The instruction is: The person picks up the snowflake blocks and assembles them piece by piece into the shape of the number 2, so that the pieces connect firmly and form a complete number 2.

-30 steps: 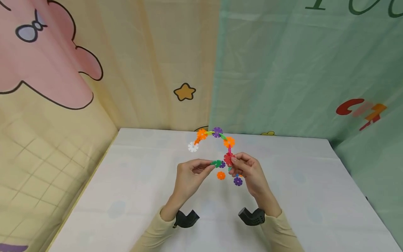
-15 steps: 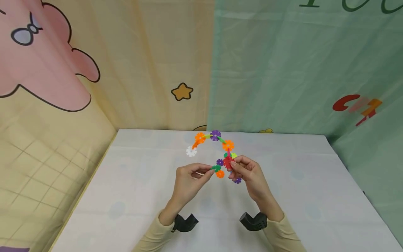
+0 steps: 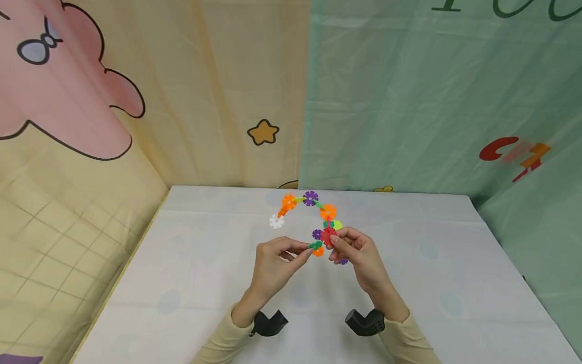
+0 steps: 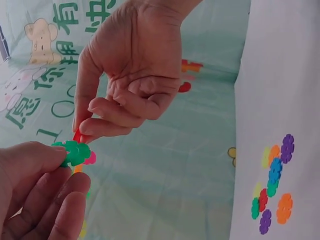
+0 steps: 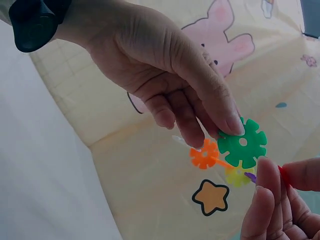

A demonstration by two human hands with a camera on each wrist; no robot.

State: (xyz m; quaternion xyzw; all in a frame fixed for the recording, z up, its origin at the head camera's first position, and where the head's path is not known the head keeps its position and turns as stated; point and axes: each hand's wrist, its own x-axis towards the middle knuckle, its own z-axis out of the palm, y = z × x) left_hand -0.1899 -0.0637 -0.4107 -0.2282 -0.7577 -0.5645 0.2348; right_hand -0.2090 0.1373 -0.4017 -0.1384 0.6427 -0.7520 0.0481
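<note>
My left hand (image 3: 275, 265) pinches a green snowflake disc (image 5: 242, 142) between thumb and fingers. To its right, my right hand (image 3: 362, 257) grips a red snowflake disc (image 3: 327, 236) at the near end of a curved chain of interlocked discs. Up from the red one, the chain runs through an orange disc (image 3: 328, 212) and a purple disc (image 3: 311, 198), then bends left to a white disc (image 3: 276, 221). Held in the air, the green disc lies very close to the red one's edge. Whether the two touch, I cannot tell.
Several loose discs lie on the white table (image 3: 204, 283) beneath the hands, among them a purple disc (image 4: 287, 148), a blue disc (image 4: 275, 170) and an orange disc (image 4: 284, 208). Printed curtains (image 3: 386, 101) stand behind the table.
Both hands have come slightly lower, with the chain and green disc. The green disc has turned a little and moved nearer the red disc's lower edge. Both grips stay the same.
</note>
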